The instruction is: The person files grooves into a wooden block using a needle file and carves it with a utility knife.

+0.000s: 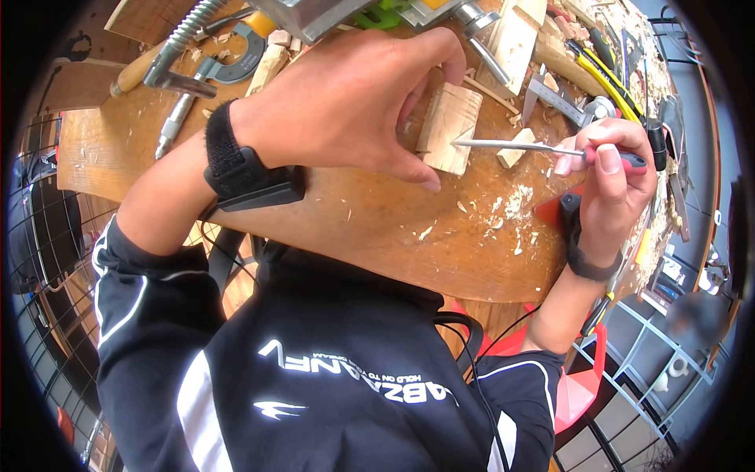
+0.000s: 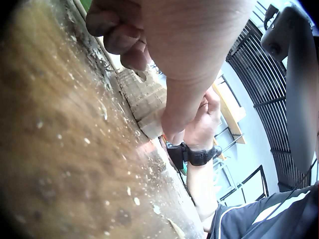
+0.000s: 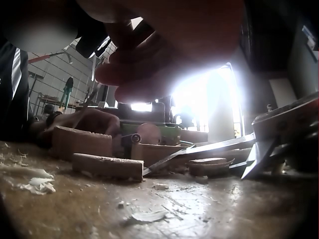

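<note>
My left hand (image 1: 346, 102) reaches over a pale wooden block (image 1: 452, 122), its thumb by the near end and its fingers curled at the far end. The left wrist view shows the block (image 2: 142, 92) between fingers and thumb, low on the bench. In my right hand (image 1: 617, 169) I grip the red and grey handle of a slim pointed file (image 1: 519, 145), fingers and thumb pinched round it. Its tip lies over the block's top face, where faint lines show. A small wood offcut (image 1: 515, 149) lies beside the block, under the file's shaft in this view.
Shavings (image 1: 515, 206) are scattered over the wooden bench (image 1: 346, 220). A caliper (image 1: 554, 98) lies beyond the offcut, near yellow-black handled pliers (image 1: 605, 79). At the left is a micrometer (image 1: 240, 63). A metal vise (image 1: 307, 14) stands at the far edge.
</note>
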Tool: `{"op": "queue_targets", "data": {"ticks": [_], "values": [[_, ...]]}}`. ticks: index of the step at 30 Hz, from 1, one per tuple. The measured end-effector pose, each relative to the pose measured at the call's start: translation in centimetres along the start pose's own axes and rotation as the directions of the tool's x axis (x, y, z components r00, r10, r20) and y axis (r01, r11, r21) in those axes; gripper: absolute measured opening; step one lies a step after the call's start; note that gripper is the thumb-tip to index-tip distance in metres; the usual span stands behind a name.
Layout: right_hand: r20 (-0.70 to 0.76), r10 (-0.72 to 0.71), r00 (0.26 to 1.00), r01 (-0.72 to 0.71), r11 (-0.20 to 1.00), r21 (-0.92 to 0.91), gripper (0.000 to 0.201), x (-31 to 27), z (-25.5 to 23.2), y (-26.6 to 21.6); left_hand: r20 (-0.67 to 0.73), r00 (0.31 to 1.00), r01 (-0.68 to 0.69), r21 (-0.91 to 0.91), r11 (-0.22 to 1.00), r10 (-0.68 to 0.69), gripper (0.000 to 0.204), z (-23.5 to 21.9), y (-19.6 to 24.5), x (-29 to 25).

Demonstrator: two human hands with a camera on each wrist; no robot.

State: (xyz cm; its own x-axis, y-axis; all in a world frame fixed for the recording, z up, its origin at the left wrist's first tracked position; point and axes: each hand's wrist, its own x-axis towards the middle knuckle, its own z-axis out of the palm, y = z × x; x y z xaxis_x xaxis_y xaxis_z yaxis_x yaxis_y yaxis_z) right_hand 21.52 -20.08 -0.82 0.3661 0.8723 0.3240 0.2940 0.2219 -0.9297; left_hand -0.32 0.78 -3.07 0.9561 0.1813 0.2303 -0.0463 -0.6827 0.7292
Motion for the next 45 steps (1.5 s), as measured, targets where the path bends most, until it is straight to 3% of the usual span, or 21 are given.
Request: {"op": "queue_targets", "data": {"ticks": [9, 11, 18, 21, 23, 26, 33, 35, 39, 41, 45], "values": [[-0.031, 0.026, 0.999, -0.025, 0.999, 0.026, 0.016, 0.0, -0.2, 0.3, -0.004, 1.0, -0.005, 0.001, 1.0, 0.005, 0.08, 0.1, -0.1, 0.0], [-0.099, 0.026, 0.995, -0.022, 0.999, 0.039, 0.019, 0.1, -0.4, 0.4, -0.005, 1.0, -0.008, 0.001, 1.0, 0.008, 0.08, 0.1, -0.2, 0.0], [-0.04, -0.005, 0.999, 0.007, 0.998, 0.057, 0.024, 0.2, -0.2, 0.5, 0.007, 1.0, 0.027, -0.004, 1.0, -0.027, 0.08, 0.0, 0.0, 0.0], [-0.115, 0.026, 0.993, -0.02, 0.998, 0.051, 0.026, 0.3, -0.5, 0.5, 0.004, 1.0, 0.024, -0.01, 1.0, -0.024, 0.08, 0.2, -0.1, -0.1], [-0.026, -0.02, 0.999, 0.021, 0.999, 0.05, 0.026, 0.2, -0.3, 0.7, 0.008, 1.0, 0.023, -0.015, 1.0, -0.022, 0.08, 0.1, -0.1, 0.0], [-0.095, 0.03, 0.995, -0.025, 0.999, 0.046, 0.027, 0.2, -0.2, 0.4, 0.015, 1.0, 0.023, -0.014, 1.0, -0.023, 0.08, 0.2, -0.1, 0.0], [-0.084, 0.016, 0.996, -0.012, 0.999, 0.044, 0.028, 0.1, 0.2, 0.5, 0.042, 0.998, 0.045, -0.033, 0.998, -0.043, 0.078, 0.1, 0.0, 0.0], [-0.173, 0.064, 0.983, -0.068, 0.998, -0.014, 0.028, 0.2, -0.3, 0.5, 0.046, 0.998, 0.052, -0.036, 0.998, -0.05, 0.078, 0.0, 0.0, 0.1], [-0.145, 0.089, 0.985, -0.09, 0.996, 0.005, 0.03, 0.2, -0.7, 0.6, 0.068, 0.996, 0.056, -0.06, 0.997, -0.052, 0.077, 0.0, 0.0, 0.0], [-0.155, 0.219, 0.963, -0.211, 0.975, 0.068, 0.031, 0.2, -0.7, 0.4, 0.077, 0.996, 0.046, -0.061, 0.997, -0.041, 0.076, -0.1, 0.0, 0.1], [-0.165, 0.241, 0.956, -0.232, 0.97, 0.073, 0.031, 0.2, -0.8, 0.6, 0.08, 0.996, 0.046, -0.078, 0.996, -0.04, 0.075, 0.1, 0.1, 0.0]]}}
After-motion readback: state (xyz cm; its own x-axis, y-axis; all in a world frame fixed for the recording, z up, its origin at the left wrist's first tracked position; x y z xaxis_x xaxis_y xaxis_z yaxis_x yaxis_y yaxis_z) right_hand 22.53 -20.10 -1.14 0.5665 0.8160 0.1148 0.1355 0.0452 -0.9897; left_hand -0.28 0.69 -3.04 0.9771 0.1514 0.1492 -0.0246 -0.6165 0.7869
